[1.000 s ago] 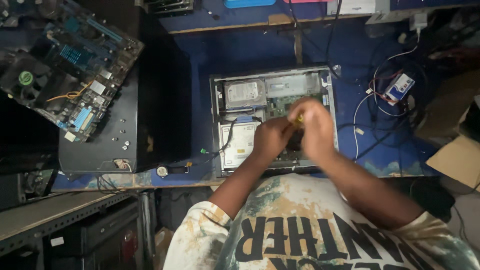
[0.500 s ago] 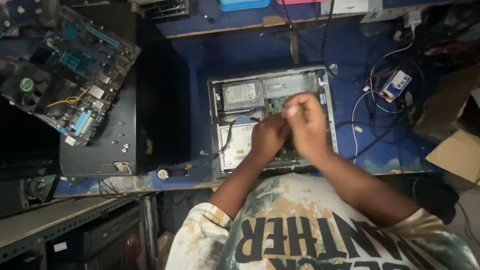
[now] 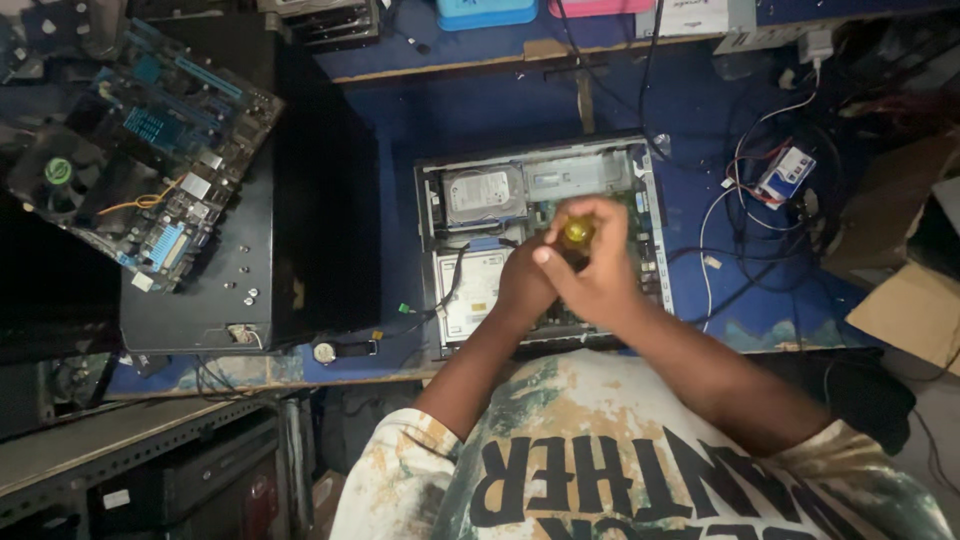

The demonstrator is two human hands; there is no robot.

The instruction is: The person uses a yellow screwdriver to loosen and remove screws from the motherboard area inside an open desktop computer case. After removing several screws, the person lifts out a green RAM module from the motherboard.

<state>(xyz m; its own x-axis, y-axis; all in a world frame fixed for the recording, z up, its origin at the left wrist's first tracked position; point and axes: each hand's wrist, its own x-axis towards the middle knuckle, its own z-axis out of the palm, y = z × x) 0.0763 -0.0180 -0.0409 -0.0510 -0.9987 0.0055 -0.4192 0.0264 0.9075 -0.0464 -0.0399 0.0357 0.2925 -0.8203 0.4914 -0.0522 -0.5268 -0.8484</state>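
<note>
**Both hands over the open computer case**

An open computer case (image 3: 540, 240) lies flat on the blue worktop (image 3: 480, 110), just in front of the person. The right hand (image 3: 590, 265) is over the middle of the case, its grip clamped on a tool with a yellow handle (image 3: 577, 231), which pokes up between the fingers. The left hand (image 3: 522, 285) sits against it from the left, over the case's lower half; whether its grip holds anything cannot be told.

Inside the case, a silver hard drive (image 3: 484, 195) with a pale label sits at the top left, and a metal box with a white rectangular label (image 3: 472, 292) lies below it.

To the left, a black tower case (image 3: 270, 220) lies on its side with a blue circuit board (image 3: 140, 150) resting across it. At the right, a small blue-and-white box (image 3: 786, 172) lies among tangled cables, and brown cardboard (image 3: 905, 310) sits at the worktop's right edge. A blue container (image 3: 485, 12) and a pink one (image 3: 595, 7) stand along the far edge.
</note>
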